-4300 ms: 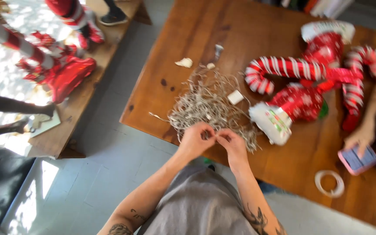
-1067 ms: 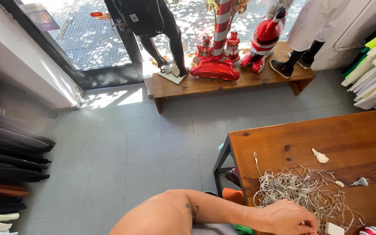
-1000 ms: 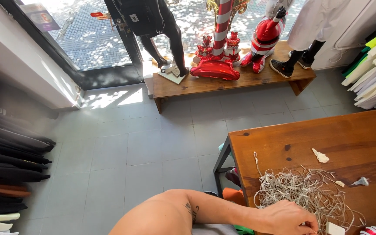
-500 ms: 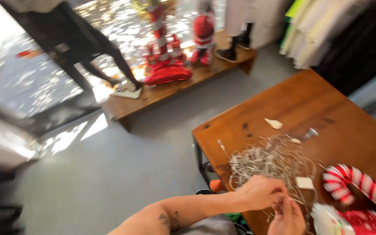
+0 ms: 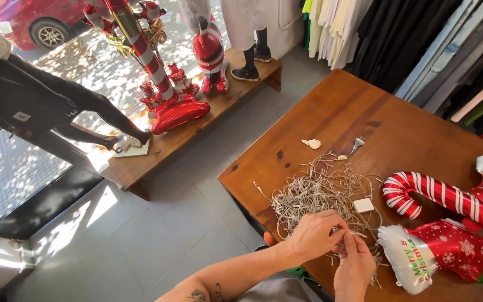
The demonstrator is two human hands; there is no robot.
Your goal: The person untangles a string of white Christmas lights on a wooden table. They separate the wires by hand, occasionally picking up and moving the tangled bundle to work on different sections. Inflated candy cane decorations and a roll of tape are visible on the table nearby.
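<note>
Left hand (image 5: 315, 235): fingers curled into the near edge of the tangled string lights (image 5: 322, 193)
Right hand (image 5: 355, 265): pinching a strand, touching the left hand
Tabletop (image 5: 364, 117): wooden — lights piled near its front corner
Balloons: candy cane (image 5: 437, 196) and red stocking (image 5: 434, 251), just right of the tangle
Window bench (image 5: 197, 126): red figures, 2 mannequins' legs

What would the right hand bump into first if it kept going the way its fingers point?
The right hand points up the table into the tangled string of lights, which it already touches. Beyond that probably comes the small white box.
</note>
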